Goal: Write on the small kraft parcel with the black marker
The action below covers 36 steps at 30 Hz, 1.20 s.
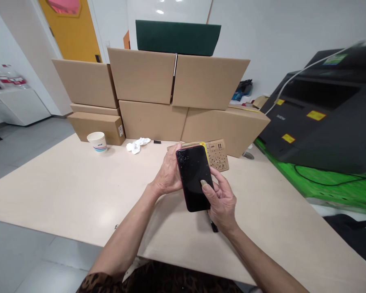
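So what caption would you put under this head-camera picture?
Both hands, left hand and right hand, hold a dark phone above a beige table stacked with cardboard boxes.

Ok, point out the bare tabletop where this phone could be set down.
Widest bare patch: table, left of the left hand, in front of the paper cup. A narrower strip lies right of the right hand. Crowded along the cardboard boxes: crumpled tissue, small printed carton.

both hands (171, 173) on phone (194, 177), boxes (158, 87) behind
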Available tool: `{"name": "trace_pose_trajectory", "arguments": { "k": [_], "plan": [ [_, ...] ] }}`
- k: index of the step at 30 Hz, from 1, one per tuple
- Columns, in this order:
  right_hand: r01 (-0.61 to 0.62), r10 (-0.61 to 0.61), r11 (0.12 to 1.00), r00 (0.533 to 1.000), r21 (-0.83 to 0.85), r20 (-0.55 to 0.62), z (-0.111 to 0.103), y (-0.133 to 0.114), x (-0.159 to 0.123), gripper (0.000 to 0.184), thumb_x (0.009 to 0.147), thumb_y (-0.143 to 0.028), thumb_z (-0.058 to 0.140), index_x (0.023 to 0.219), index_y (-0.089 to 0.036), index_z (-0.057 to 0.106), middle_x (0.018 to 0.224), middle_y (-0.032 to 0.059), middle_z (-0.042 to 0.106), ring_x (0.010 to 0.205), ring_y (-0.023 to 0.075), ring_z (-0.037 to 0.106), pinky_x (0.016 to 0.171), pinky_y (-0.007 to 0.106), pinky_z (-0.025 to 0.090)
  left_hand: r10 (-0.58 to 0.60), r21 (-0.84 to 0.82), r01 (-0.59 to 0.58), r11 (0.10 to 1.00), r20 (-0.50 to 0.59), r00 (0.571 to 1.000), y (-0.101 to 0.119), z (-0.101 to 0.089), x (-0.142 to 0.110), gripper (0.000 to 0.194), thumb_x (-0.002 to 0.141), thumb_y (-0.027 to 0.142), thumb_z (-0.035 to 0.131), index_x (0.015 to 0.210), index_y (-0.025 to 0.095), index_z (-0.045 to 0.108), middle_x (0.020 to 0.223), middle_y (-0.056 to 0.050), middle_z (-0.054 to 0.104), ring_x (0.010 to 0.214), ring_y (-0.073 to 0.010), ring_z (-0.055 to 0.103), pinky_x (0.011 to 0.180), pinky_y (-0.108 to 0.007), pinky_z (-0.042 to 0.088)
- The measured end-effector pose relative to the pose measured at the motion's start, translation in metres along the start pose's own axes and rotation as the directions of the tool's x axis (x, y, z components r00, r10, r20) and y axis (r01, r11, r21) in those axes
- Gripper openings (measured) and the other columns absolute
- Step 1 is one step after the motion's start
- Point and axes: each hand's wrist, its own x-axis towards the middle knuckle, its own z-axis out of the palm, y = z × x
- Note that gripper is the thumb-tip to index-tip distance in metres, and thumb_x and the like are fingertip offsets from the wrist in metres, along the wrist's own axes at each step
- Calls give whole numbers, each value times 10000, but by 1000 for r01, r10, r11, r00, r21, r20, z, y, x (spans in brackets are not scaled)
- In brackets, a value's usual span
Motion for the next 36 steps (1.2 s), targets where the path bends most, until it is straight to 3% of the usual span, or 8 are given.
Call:
{"name": "trace_pose_trajectory", "arguments": {
  "k": [6,13,18,36],
  "plan": [
    [-30,29,1000,999,-6,-35,1,1,0,587,832,-416,810,1372,-273,627,1071,48,811,986,228,776,908,387,632,-87,-8,87,996,44,995,3,-8,3,1267,776,542,795,1647,227,-70,1555,-271,368,1450,-429,418,1112,-667,443],
    [-30,30,1000,997,0,-65,1,1,5,624,821,-434,813,1387,-259,618,1174,70,791,1101,255,750,990,423,600,-67,-12,68,998,80,995,6,-11,4,1174,794,536,784,1647,223,40,1579,-263,341,1484,-426,370,1160,-675,387],
    [-34,33,999,997,-5,-63,1,3,6,673,817,-447,816,1426,-266,597,1151,68,800,1064,254,764,966,418,613,-90,-23,92,996,60,994,7,-10,4,1239,768,563,807,1645,222,0,1551,-265,378,1463,-415,404,1145,-664,411],
    [8,-8,1000,1000,17,1,4,4,9,523,840,-396,804,1328,-263,671,1180,55,794,1101,239,755,1015,425,601,-111,23,110,994,33,993,7,-10,2,1160,788,512,795,1641,216,66,1576,-245,339,1483,-410,359,1176,-659,376]
  ]
}}
